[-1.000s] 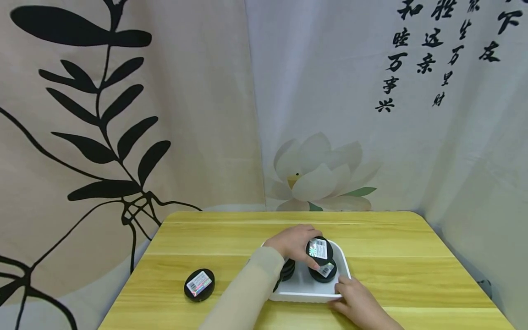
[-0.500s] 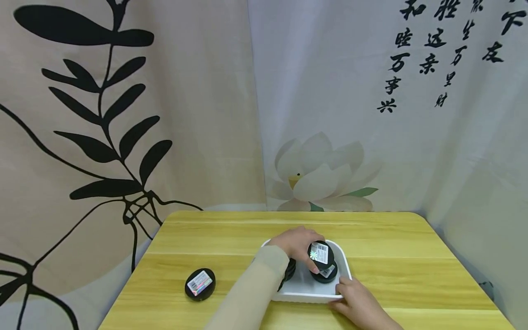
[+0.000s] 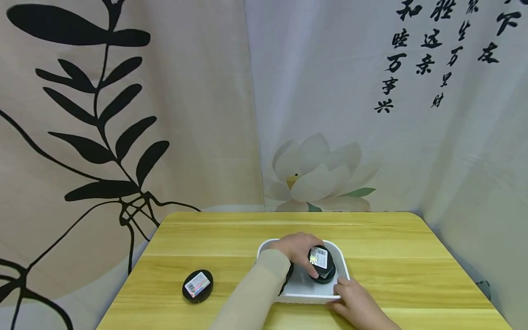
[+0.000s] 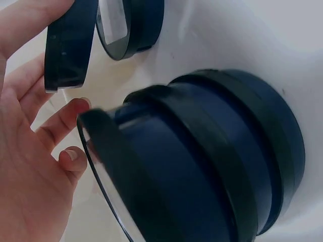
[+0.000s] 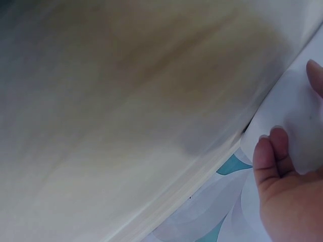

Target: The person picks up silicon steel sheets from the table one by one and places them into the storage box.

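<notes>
My left hand (image 3: 298, 250) holds a flat round black container (image 3: 320, 257) with a white barcode label, thumb on the near side and fingers on the far side. It is over another black container (image 3: 328, 277) on the tray floor, mostly covering it in the head view. In the left wrist view, the held container (image 4: 70, 48) is between thumb and fingers, beside a stack of similar containers (image 4: 202, 161) largely hidden by the forearm in the head view. My right hand (image 3: 354, 300) grips the near right corner of the white tray (image 3: 303, 295), thumb over the rim.
Another black container (image 3: 198, 286) with a label lies on the wooden table (image 3: 396, 256), left of the tray. Behind the table's far edge hangs a printed curtain (image 3: 214, 114).
My left hand has lowered the held container toward the one beneath it, now covering more of that one. My right hand stays at the tray's corner.
</notes>
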A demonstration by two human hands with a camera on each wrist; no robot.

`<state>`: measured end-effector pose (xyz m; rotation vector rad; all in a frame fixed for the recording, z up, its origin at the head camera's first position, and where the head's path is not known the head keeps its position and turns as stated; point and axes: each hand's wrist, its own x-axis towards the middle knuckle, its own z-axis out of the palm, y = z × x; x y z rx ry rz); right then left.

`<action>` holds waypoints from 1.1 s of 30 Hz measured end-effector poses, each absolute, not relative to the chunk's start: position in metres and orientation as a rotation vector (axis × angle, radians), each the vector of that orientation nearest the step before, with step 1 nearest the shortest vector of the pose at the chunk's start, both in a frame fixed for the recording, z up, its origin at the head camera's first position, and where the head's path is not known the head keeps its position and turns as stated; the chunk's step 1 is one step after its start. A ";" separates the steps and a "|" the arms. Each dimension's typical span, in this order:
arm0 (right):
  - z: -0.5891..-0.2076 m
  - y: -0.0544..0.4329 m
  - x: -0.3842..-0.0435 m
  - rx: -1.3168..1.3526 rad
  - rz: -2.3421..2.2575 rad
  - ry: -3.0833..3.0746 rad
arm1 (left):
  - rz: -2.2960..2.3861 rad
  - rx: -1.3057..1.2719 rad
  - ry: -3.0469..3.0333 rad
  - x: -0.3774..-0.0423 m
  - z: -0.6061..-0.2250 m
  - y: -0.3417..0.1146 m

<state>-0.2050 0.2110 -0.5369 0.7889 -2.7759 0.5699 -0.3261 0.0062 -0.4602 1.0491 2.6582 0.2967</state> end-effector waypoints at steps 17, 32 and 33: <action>-0.534 0.211 -0.204 0.781 0.550 -2.816 | 0.248 0.952 2.686 -0.322 -0.462 0.019; -0.534 0.211 -0.204 0.797 0.532 -2.789 | 0.157 0.934 2.688 -0.321 -0.460 0.026; -0.534 0.212 -0.204 0.798 0.535 -2.791 | 0.151 0.936 2.688 -0.320 -0.460 0.027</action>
